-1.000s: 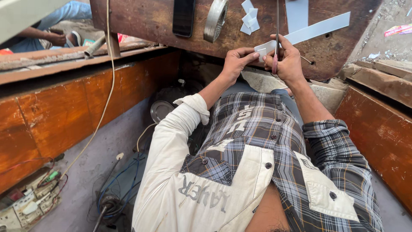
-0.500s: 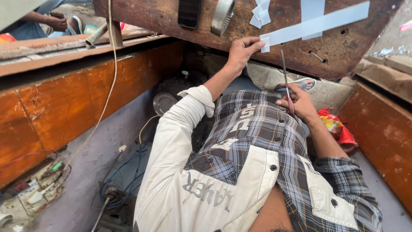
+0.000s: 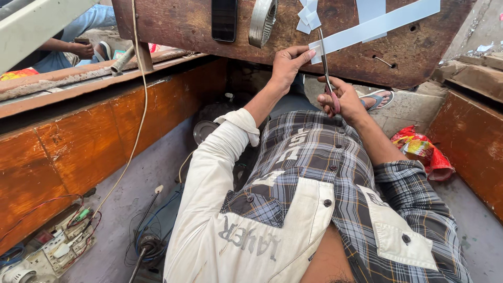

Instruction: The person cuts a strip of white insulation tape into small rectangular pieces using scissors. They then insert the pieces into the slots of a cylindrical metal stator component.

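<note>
1. Head view: nearest the camera, the torso is seen in a plaid shirt with pale sleeves, both arms stretched forward toward a worn wooden board that runs across the top of the frame.
2. Lower left, on the floor, a socket strip and tangled cables are seen; a red wrapper lies on the floor to the right.
3. The right hand is closed around the red handles of the scissors, whose blades point up across the board's near edge.
4. The left hand is closed in a pinch on the near end of a pale strip, just left of the blades, touching the board's near edge.
5. The strip runs from that pinch up and right across the board toward its far right corner; the blades meet it close to the pinched end.
6. For a clean cut, the strip is best kept taut and flat by the pinch, the blades held square to its length, and the thumb kept clear of the blade line.
7. Farther along the board, a dark phone, a metal ring and paper offcuts are found near its far edge.
8. At the far left, another person's arm is seen beyond a wooden ledge.
</note>
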